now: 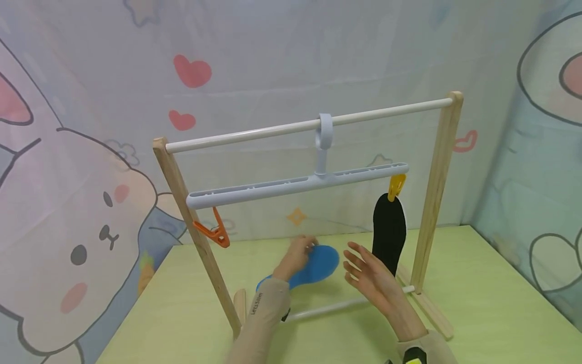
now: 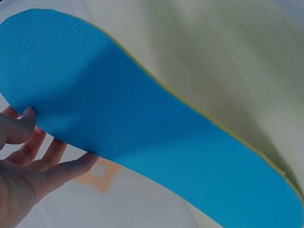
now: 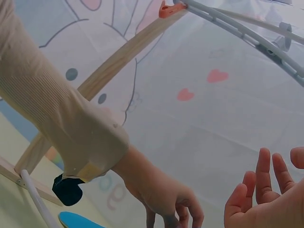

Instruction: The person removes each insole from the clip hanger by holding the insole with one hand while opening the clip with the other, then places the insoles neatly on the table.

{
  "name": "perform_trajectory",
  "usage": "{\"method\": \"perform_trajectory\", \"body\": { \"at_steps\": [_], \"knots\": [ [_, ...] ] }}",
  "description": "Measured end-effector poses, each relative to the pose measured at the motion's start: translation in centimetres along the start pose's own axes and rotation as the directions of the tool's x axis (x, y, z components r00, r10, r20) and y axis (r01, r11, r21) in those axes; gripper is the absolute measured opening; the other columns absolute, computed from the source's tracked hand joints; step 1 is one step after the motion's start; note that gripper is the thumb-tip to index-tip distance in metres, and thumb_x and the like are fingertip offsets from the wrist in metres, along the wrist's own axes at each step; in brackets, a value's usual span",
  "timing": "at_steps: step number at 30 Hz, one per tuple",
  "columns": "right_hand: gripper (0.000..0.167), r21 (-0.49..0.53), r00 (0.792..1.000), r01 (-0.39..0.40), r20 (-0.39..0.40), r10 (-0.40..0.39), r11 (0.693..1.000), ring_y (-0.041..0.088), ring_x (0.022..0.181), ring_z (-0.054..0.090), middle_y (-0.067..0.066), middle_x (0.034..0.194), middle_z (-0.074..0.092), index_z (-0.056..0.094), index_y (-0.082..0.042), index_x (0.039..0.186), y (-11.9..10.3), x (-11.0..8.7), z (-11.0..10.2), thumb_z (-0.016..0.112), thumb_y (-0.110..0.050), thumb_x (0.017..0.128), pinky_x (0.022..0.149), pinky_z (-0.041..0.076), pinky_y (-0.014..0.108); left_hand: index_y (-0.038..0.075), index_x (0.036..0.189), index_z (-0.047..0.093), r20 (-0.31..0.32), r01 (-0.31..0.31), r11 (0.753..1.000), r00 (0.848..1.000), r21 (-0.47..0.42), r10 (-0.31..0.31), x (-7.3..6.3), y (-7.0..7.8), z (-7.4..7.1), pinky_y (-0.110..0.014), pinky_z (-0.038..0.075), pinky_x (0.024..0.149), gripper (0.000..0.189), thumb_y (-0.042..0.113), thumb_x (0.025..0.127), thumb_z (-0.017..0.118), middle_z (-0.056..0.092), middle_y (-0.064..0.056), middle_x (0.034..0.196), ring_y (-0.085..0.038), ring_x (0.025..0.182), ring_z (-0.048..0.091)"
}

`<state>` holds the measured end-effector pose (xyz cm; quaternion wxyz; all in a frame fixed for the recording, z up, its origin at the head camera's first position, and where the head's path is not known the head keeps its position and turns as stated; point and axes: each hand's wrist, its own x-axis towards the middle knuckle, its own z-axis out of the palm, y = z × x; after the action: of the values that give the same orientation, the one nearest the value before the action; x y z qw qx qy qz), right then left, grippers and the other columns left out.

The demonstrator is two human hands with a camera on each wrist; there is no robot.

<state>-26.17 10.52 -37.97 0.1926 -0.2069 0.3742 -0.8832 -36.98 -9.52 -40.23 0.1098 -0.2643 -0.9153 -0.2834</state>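
A blue insole (image 1: 318, 265) with a thin yellow edge is held above the table, behind the rack's lower bar. My left hand (image 1: 298, 253) pinches it by one long edge, with the thumb on the blue face and the fingers behind, as the left wrist view shows. To the right of that insole, my right hand (image 1: 373, 280) is raised with relaxed, slightly bent fingers and holds nothing. Beyond it hangs a black insole (image 1: 389, 230), gripped at its top by a yellow clip (image 1: 397, 187) on the hanger's right end. An orange clip (image 1: 215, 231) hangs at the left end.
A pale grey-blue hanger (image 1: 277, 188) hooks over the white top bar (image 1: 245, 135) of a wooden-post rack (image 1: 435, 197). The rack stands on a light green table (image 1: 482, 283). A printed cloth (image 1: 273, 65) covers the wall behind.
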Motion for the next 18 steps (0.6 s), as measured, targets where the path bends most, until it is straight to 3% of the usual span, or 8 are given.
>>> {"method": "perform_trajectory", "body": {
  "at_steps": [7,14,18],
  "knots": [
    [0.035,0.007,1.000,0.017,0.020,-0.017,1.000,0.010,0.095,0.049,-0.008,0.104,0.056,0.055,-0.023,0.111,0.0,0.0,-0.2,0.022,-0.027,0.099,0.082,0.042,0.023,0.004,0.095,0.062,0.033,-0.011,0.999,0.999,0.042,0.010,0.3,0.2,1.0,-0.035,0.050,0.079,0.038,-0.021,0.070,0.045,0.059,-0.016,0.095,-0.028,0.093,0.056],
    [0.035,0.006,0.999,0.018,0.029,-0.019,1.000,0.010,0.095,0.050,-0.008,0.105,0.056,0.054,-0.023,0.112,-0.1,-0.1,-0.2,0.022,-0.027,0.099,0.082,0.042,0.023,0.006,0.101,0.061,0.092,0.029,0.997,0.995,0.072,-0.036,0.5,0.4,1.3,-0.033,0.050,0.082,0.043,-0.020,0.071,0.046,0.061,-0.012,0.099,-0.024,0.096,0.057],
    [0.035,0.005,1.000,0.016,0.026,-0.016,1.000,0.011,0.095,0.050,-0.008,0.105,0.057,0.055,-0.023,0.111,-0.1,-0.1,-0.2,0.022,-0.027,0.099,0.082,0.042,0.023,0.005,0.103,0.061,0.108,0.023,0.995,0.994,0.099,-0.034,0.6,0.5,1.3,-0.033,0.049,0.083,0.037,-0.016,0.077,0.046,0.062,-0.012,0.101,-0.024,0.098,0.057]
  ]
}}
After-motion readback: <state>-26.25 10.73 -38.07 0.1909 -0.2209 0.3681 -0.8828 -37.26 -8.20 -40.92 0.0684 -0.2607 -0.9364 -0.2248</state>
